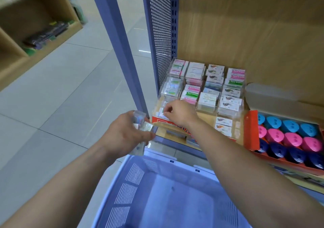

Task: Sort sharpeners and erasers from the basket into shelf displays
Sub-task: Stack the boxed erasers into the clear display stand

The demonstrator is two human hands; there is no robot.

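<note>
Here left hand [125, 133] fingers clutch erasers [142, 125]; right hand [177, 112] fingers pinch one.

Bright, even indoor light from overhead. Pale glare streaks on the glossy floor tiles [142, 51]. Soft, faint shadows only. Motion blur over the far bookcase [35, 26] at upper left; wide-angle bending toward the edges. Slightly soft throughout.

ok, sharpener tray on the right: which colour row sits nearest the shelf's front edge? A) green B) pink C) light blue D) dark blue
D: in the orange tray the dark blue sharpeners form the front row, pink sharpeners the middle, light blue sharpeners the back.
</note>
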